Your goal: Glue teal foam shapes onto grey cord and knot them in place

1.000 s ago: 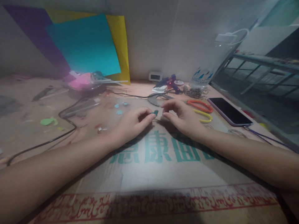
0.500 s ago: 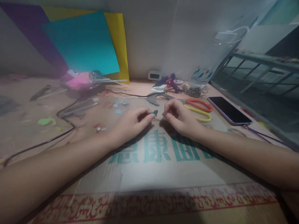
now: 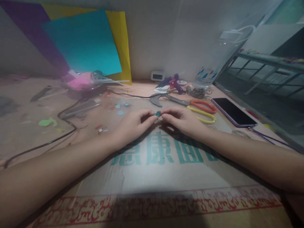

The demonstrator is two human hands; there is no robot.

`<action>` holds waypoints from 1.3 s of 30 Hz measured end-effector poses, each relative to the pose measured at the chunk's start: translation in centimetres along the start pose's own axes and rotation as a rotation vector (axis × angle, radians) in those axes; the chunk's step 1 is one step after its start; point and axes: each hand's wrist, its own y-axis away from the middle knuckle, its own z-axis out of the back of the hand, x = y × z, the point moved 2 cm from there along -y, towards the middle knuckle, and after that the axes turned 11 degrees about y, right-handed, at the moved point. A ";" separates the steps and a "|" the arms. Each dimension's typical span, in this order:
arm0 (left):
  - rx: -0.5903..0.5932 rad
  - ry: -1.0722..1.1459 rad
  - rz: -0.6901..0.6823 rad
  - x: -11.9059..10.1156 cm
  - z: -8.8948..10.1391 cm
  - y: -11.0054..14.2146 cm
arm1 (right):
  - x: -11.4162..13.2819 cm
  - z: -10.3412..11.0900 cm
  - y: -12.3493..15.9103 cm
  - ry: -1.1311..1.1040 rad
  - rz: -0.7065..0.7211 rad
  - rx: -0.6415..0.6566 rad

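Between my two hands is a small dark teal piece (image 3: 157, 113), too small for me to make out its kind. My left hand (image 3: 140, 123) pinches it from the left with thumb and forefinger. From the right, my right hand (image 3: 181, 121) has its thumb and fingertips closed at the piece's other edge. Both hands are just above a printed board (image 3: 152, 179) with green characters and a red border. Small light-blue flower shapes (image 3: 120, 112) lie beyond my left hand. Scissors (image 3: 201, 107) with an orange and a yellow handle lie behind my right hand.
A phone (image 3: 234, 112) lies at the right, near a clear bottle (image 3: 205, 74). A glue gun (image 3: 174, 84) and a small white display (image 3: 157, 76) stand at the back. A black cable (image 3: 64, 117) curves along the left. Coloured sheets (image 3: 85, 44) lean on the wall.
My right hand has moved slightly left and its fingertips have come together at the teal piece. My left hand has kept its pinch and hardly moved.
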 end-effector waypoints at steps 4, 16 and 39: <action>0.015 0.030 0.008 0.0 -0.1 0.0 | -0.1 0.1 0.1 -0.075 -0.068 -0.014; 0.035 0.016 0.003 -0.1 -0.1 0.1 | -0.2 -0.1 -0.1 -0.146 -0.155 0.030; -0.016 0.215 0.132 0.5 -0.2 -0.2 | 0.0 0.0 0.1 -0.026 -0.129 0.001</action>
